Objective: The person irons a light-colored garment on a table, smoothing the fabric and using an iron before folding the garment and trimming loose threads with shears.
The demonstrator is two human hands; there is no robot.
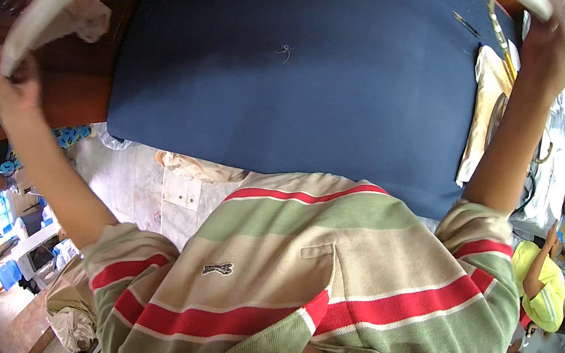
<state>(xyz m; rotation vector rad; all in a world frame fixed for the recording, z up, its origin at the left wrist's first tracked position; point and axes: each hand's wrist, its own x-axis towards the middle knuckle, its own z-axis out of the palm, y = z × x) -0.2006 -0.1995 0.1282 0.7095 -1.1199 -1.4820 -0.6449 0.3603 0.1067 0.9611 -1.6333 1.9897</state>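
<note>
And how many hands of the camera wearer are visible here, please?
2: the left hand at far left, gripping blurred white material, and the right hand at upper right.

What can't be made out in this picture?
All in the head view:
Whether the left hand and right hand hold one white cloth: cut off by the top edge.
Each hand's exact grip: motion blur.
The slim dark tool's kind: too small.
The beige pad's right side: partly behind the right forearm.
</note>
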